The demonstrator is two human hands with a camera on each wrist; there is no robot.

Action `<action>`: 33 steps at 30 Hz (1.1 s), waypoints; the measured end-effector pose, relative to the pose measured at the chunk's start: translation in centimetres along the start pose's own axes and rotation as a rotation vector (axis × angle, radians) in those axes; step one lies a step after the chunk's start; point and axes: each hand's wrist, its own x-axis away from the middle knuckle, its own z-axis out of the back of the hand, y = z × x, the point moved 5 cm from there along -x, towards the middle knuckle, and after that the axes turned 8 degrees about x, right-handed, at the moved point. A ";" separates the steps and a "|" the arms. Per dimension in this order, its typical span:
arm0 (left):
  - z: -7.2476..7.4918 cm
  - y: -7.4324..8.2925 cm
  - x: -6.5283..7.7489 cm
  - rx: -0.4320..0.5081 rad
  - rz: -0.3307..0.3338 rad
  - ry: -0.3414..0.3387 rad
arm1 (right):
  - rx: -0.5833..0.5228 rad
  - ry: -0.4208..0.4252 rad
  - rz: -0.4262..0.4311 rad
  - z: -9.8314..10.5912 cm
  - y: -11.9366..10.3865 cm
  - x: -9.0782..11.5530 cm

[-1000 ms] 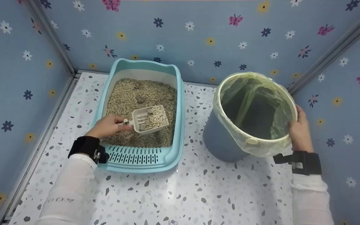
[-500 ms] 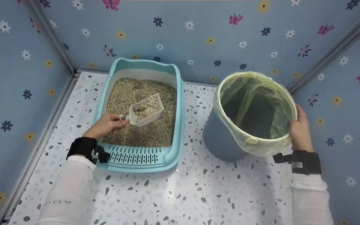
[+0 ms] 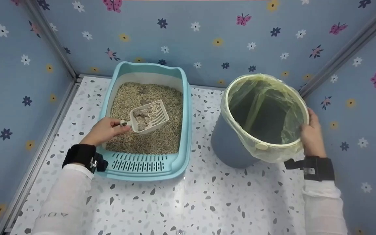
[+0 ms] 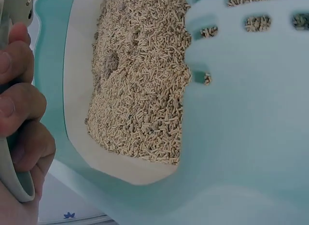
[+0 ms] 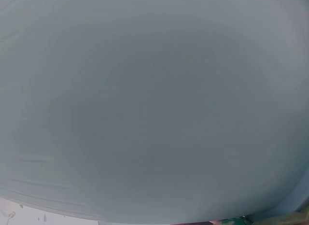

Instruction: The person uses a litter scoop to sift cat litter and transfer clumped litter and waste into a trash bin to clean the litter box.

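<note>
My left hand [image 3: 104, 131] grips the handle of a cream slotted litter scoop [image 3: 159, 121] above the litter box. Greyish clumps and some pale pellets lie in the scoop, the clumps mostly toward its handle side. Below it, the turquoise litter box [image 3: 186, 130] holds tan pellet litter [image 4: 145, 90], with a few darker clumps showing at the back. At the right, my right hand [image 3: 312, 138] holds the rim of a blue trash can [image 3: 228, 143], thumb inside and fingers outside. A yellowish translucent bag [image 3: 274, 155] lines the can and folds over its rim.
The white speckled tabletop [image 3: 207, 202] lies under both containers. Blue flowered panels [image 3: 175, 36] stand at the back and both sides, joined by metal rails. A slotted step [image 3: 139, 162] forms the litter box's near end.
The scoop has tilted back and forth and shifted slightly left. Most loose pellets have dropped out of it, so clumps and slots now show. The right hand stays on the can's rim.
</note>
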 end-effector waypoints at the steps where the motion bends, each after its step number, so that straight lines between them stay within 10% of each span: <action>1: 0.2 0.1 0.1 -0.068 -0.009 0.025 | 0.003 0.001 0.001 0.0 0.0 0.0; 9: 1.0 0.5 0.5 -0.377 -0.133 0.208 | 0.007 0.000 -0.003 -0.1 -0.1 0.1; 22: 0.8 0.7 1.2 -0.519 -0.323 0.343 | -0.004 0.003 -0.011 -0.2 -0.1 0.0; 33: 0.5 1.5 0.8 -0.437 -0.199 0.279 | 0.009 -0.002 -0.007 -0.1 -0.2 0.3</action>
